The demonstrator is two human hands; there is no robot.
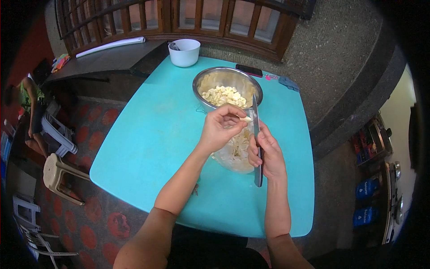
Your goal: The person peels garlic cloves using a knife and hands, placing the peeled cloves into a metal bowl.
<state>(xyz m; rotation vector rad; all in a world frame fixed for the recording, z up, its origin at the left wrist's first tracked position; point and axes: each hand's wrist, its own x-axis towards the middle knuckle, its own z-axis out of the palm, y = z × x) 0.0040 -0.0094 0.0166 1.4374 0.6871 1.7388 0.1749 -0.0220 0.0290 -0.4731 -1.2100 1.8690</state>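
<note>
My left hand (220,127) pinches a small pale peeled piece (246,119), which looks like a garlic clove, close to the knife blade. My right hand (270,152) grips a knife (258,172) by its dark handle, with the blade (255,112) pointing away from me. Beyond both hands stands a metal bowl (204,80) holding many pale pieces (224,95). Below the hands is a clear container or bag (233,163) with whitish peelings inside, partly hidden by my hands.
A turquoise table (134,139) carries a white bowl (184,53) and a dark phone (249,70) at its far edge, beside a blue cloth (289,84). Stools and chairs stand at the left, near another person (31,101).
</note>
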